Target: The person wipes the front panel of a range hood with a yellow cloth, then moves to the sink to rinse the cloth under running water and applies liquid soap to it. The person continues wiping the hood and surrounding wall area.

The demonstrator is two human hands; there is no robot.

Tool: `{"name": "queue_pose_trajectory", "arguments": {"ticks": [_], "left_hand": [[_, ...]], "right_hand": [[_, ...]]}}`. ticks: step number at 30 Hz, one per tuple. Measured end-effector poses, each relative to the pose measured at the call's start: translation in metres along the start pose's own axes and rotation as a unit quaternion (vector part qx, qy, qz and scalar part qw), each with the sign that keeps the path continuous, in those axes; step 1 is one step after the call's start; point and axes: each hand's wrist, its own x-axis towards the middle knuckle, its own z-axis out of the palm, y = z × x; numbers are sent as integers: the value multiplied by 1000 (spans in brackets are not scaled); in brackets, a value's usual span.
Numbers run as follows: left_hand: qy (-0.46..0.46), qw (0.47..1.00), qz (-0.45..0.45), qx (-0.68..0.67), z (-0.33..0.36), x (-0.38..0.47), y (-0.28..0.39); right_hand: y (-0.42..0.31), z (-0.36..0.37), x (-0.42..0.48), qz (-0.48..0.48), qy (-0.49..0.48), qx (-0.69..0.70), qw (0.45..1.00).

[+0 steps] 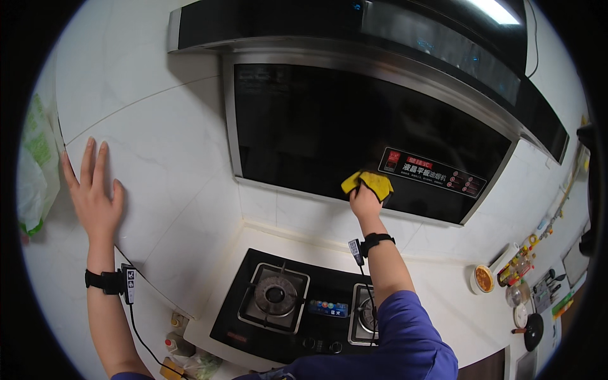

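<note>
My right hand (365,199) grips a yellow cloth with a dark border (375,183) against the lower part of the range hood's black glossy panel (323,128). The cloth lies just left of a label strip (432,172) that bears writing. Bunched cloth hides most of my fingertips. My left hand (98,199) rests with fingers spread on the white marbled wall tile (161,128), holding nothing. Below my right arm sits a black two-burner gas hob (266,337), its right burner (368,316) partly covered by that arm.
The hood's upper visor (285,23) juts out above the panel. A plastic bag (38,166) hangs at far left. On the right of the white countertop (437,294) stand a bowl of reddish food (483,279), several bottles (515,268) and a black pan (534,332). Cables trail from both wrists.
</note>
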Motion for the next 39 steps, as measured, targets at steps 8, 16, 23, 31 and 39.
{"name": "queue_pose_trajectory", "arguments": {"ticks": [8,16,23,31,39], "left_hand": [[-19,1000,-13,-2,-1,0,1],[-1,1000,-1,7,0,0,1],[-11,1000,-1,13,3,-2,-1],[14,999,46,22,6,-2,-8],[7,998,59,26,4,3,-7]], "right_hand": [[3,-2,3,47,-120,73,989],[5,9,-2,57,-124,111,984],[-6,8,0,-31,-44,74,996],[-6,21,18,-69,-43,19,997],[93,2,5,161,-10,75,984]]}}
